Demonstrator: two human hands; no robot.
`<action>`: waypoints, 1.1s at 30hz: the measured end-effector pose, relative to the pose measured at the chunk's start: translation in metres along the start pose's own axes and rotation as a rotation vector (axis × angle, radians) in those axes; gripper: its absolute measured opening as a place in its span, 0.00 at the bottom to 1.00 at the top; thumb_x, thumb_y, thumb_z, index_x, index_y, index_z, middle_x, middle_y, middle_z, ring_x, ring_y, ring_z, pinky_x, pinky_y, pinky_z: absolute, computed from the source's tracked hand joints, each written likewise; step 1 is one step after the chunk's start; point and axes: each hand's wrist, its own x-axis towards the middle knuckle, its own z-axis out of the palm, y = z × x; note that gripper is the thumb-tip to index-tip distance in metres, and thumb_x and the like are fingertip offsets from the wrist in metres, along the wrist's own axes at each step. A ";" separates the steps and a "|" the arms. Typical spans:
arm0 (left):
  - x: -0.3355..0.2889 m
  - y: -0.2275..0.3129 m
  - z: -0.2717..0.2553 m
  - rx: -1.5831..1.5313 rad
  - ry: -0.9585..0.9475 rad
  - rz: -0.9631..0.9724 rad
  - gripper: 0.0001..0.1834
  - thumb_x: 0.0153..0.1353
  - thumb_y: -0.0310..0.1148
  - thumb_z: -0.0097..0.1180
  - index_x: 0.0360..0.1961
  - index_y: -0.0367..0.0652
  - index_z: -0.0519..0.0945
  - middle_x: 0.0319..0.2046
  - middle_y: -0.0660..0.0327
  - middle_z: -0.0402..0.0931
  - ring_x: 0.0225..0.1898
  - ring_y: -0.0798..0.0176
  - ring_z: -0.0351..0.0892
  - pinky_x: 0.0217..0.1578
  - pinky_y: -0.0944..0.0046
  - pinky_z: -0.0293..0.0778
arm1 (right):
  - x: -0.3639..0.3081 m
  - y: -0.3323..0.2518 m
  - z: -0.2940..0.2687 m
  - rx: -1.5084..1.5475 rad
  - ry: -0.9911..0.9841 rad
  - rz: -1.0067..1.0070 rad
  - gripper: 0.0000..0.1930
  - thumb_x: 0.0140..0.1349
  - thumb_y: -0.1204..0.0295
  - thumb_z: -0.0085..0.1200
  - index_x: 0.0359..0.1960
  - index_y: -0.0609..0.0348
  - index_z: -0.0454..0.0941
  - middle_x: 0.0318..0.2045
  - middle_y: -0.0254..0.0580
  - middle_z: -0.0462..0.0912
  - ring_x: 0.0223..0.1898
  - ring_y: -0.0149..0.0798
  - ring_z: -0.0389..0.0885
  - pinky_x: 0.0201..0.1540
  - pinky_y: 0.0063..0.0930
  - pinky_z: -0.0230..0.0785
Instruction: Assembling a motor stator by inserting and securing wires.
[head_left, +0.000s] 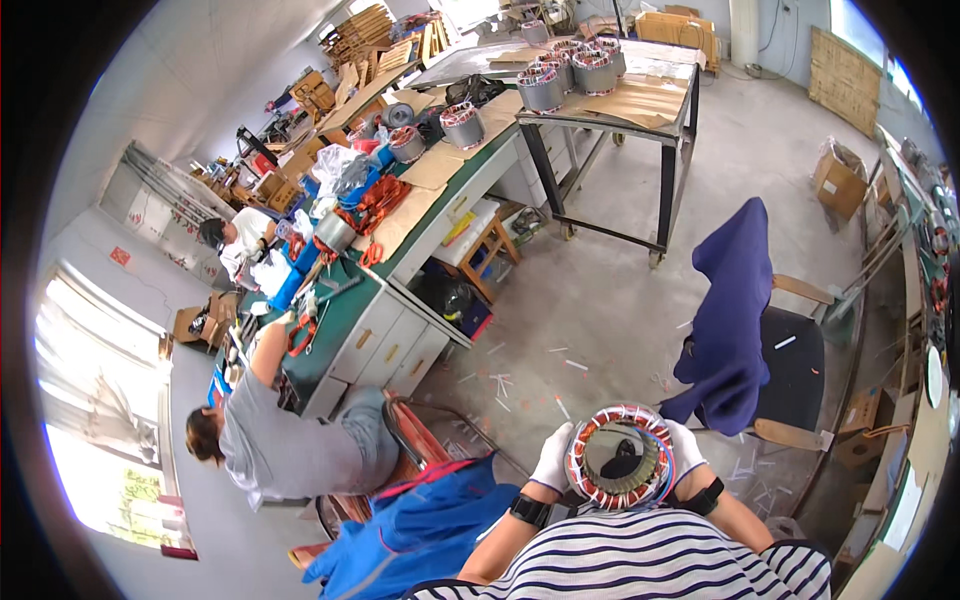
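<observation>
Close to my striped shirt I hold a motor stator [590,476], a ring with copper windings laced in white and red round its rim. Through its open bore the floor and something dark show. My left hand [553,458], in a white glove, grips its left side. On the opposite side my right hand [686,452], also gloved, presses against the ring, beside blue and red lead wires. The fingers of both hands are partly hidden behind the stator. Each wrist wears a dark band.
A wheeled metal table [640,110] ahead bears several stators. Left of it runs a green-topped workbench [345,320] with wire, tools and more stators. A seated co-worker [310,440] works there, another farther off. A chair [795,350] with a purple cloth stands right; white scraps litter the floor.
</observation>
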 end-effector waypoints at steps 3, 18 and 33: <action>0.030 0.050 0.032 -0.070 -0.013 0.075 0.16 0.65 0.44 0.45 0.38 0.42 0.76 0.29 0.60 0.79 0.30 0.61 0.77 0.34 0.58 0.74 | 0.018 -0.054 0.066 0.013 0.031 0.030 0.13 0.63 0.68 0.37 0.28 0.57 0.75 0.24 0.43 0.79 0.25 0.43 0.75 0.34 0.41 0.70; 0.295 0.359 0.207 0.730 -0.099 0.374 0.06 0.58 0.32 0.53 0.32 0.40 0.75 0.26 0.55 0.76 0.31 0.59 0.77 0.33 0.62 0.71 | 0.216 -0.305 0.294 0.175 0.033 -0.126 0.14 0.65 0.64 0.38 0.33 0.55 0.77 0.25 0.37 0.81 0.27 0.39 0.78 0.36 0.38 0.73; 0.565 0.562 0.430 0.303 -0.233 0.393 0.12 0.64 0.38 0.45 0.30 0.43 0.75 0.26 0.64 0.75 0.26 0.67 0.73 0.29 0.65 0.69 | 0.415 -0.635 0.427 0.085 -0.229 -0.295 0.16 0.67 0.68 0.37 0.43 0.64 0.76 0.35 0.46 0.83 0.37 0.40 0.82 0.45 0.35 0.76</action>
